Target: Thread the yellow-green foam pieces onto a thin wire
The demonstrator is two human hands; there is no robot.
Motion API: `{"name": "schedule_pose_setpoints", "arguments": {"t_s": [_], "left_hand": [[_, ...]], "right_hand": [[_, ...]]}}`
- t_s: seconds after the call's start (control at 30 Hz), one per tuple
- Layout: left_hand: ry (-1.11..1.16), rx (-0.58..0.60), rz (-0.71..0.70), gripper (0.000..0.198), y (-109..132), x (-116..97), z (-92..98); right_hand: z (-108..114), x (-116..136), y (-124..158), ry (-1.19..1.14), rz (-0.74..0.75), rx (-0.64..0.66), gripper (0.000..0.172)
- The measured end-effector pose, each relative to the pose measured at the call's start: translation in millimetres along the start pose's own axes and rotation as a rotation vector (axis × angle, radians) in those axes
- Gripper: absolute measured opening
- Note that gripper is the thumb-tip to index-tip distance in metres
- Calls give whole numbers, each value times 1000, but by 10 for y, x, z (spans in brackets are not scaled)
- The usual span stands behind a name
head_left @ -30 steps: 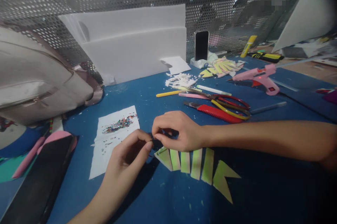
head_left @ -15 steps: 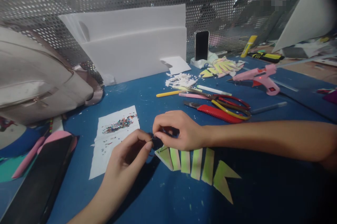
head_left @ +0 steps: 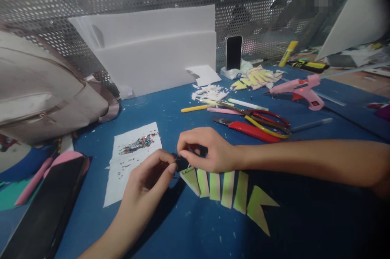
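Thumb and forefinger of my left hand [head_left: 152, 178] are closed on a fine strand [head_left: 177, 157]; whether it is wire or thread I cannot tell. My right hand [head_left: 209, 149] pinches the same strand just to the right, its fingertips close to the left ones. Below the right hand lies a row of green and cream striped pieces [head_left: 227, 190], laid out like a fish, with a pointed head piece [head_left: 190, 180] and a forked tail piece [head_left: 260, 208]. A small thin metallic-looking bit shows at the head piece's top edge. The right hand hides part of the row's upper edge.
Left of my hands is white paper [head_left: 114, 186] with colourful sequin-like bits. Beyond are scissors [head_left: 265, 117], a red cutter [head_left: 252, 130], markers and a pink glue gun [head_left: 304, 88]. A black phone [head_left: 45, 206] and a pale bag [head_left: 45, 88] are at left.
My right hand has shifted very slightly, and the thin bit at the head piece's top edge shows more clearly. Both hands keep their pinch; the other things lie as before.
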State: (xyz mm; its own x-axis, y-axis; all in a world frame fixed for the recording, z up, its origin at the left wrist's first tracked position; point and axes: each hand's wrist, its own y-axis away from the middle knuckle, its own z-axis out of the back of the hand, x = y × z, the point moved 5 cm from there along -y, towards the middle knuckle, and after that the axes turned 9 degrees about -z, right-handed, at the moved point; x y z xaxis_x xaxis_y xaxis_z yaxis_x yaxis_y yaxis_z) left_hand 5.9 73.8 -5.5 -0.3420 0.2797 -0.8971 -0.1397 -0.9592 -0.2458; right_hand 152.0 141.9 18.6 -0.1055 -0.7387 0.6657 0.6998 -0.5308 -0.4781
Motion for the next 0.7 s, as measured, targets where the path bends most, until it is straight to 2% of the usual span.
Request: {"name": "schedule_pose_setpoints", "arguments": {"t_s": [0.7], "left_hand": [[2, 2, 4, 19, 13, -11, 3]], "right_hand": [[-1, -3, 0, -5, -3, 1, 7]]}}
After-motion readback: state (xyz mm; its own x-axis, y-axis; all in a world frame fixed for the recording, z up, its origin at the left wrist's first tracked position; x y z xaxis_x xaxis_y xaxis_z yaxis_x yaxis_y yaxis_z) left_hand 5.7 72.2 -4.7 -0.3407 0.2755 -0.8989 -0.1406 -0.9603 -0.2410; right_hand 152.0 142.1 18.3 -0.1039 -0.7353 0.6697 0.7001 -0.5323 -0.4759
